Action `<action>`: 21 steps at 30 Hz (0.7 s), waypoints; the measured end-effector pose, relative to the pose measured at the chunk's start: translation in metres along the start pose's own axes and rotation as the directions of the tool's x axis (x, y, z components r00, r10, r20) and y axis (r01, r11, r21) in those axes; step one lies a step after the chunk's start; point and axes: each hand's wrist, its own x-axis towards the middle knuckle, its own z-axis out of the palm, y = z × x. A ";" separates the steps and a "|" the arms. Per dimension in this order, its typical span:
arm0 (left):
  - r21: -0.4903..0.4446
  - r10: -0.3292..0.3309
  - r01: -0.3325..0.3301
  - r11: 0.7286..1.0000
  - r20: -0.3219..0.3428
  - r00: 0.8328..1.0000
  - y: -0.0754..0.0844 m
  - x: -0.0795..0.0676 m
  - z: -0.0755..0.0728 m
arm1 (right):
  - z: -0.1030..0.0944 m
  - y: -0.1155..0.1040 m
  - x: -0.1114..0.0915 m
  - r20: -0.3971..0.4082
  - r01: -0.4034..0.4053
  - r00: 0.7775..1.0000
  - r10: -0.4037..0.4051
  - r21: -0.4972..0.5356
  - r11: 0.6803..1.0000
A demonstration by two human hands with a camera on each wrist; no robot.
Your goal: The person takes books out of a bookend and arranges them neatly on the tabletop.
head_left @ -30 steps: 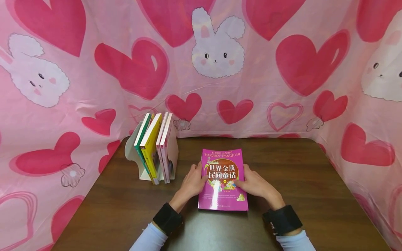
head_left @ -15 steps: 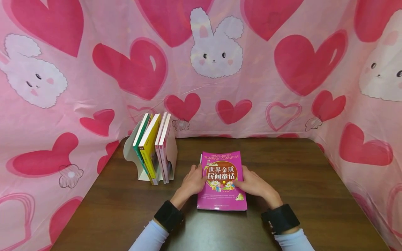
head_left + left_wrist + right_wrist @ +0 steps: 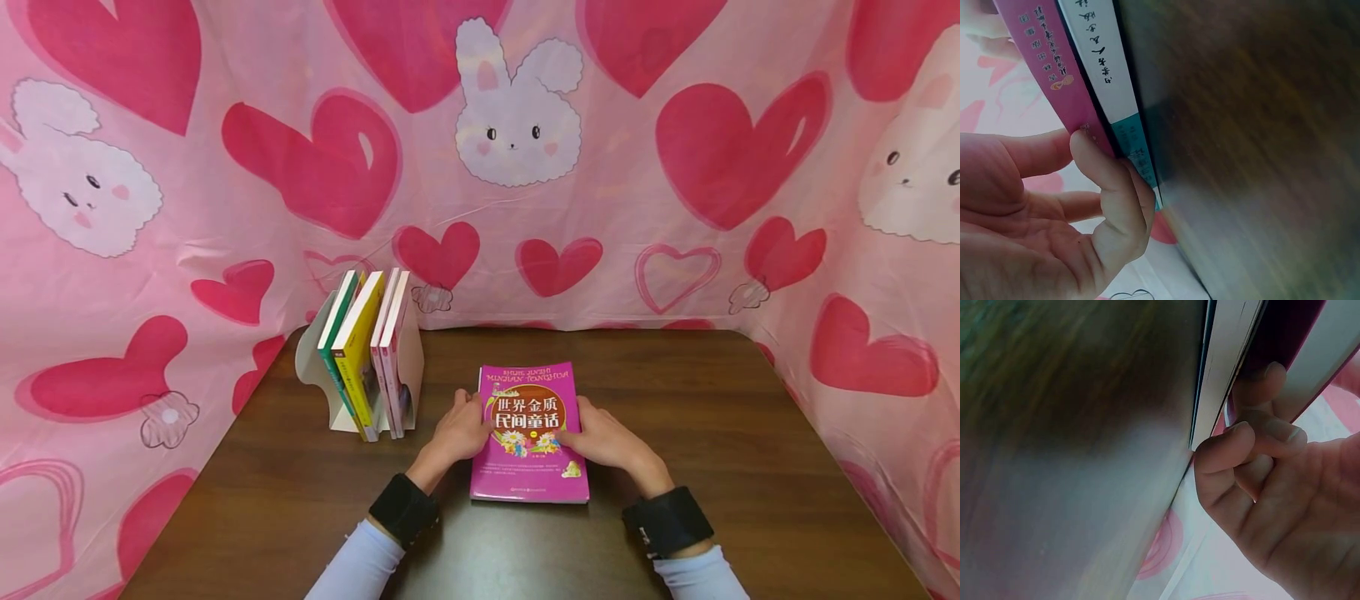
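Observation:
A glossy purple paperback book (image 3: 529, 475) with white Chinese lettering lies face up in front of me. Beneath it is a second book, whose white and teal spine (image 3: 1104, 62) shows in the left wrist view. My left hand (image 3: 459, 433) holds the purple book's spine side, thumb at the cover, with bent fingers against both spines. From the other side my right hand (image 3: 609, 437) grips the purple book, thumb on its cover. In the right wrist view, a gap separates the purple book's page edge (image 3: 1330, 356) from the lower book's pages (image 3: 1225, 362), with fingertips in it.
To the left on the brown wooden table (image 3: 712, 417) stands a pale book holder (image 3: 315, 358). It has several upright books, including a green book (image 3: 337, 321), a yellow book (image 3: 357, 350) and pink books (image 3: 390, 358). A pink heart-patterned cloth (image 3: 495, 217) hangs around the table.
The purple book's far edge has shifted slightly toward me, and the bright glare on its cover has gone. Both hands keep their places at its sides.

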 end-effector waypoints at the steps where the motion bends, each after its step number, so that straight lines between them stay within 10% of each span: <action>1: -0.002 0.001 -0.001 1.000 0.002 1.000 0.000 0.000 0.000 | 0.000 0.000 0.000 -0.002 0.003 1.000 -0.003 -0.002 1.000; 21: -0.061 -0.052 0.058 0.996 0.096 0.994 -0.005 0.006 -0.003 | 0.002 0.002 0.003 -0.008 -0.054 0.999 0.054 -0.031 0.998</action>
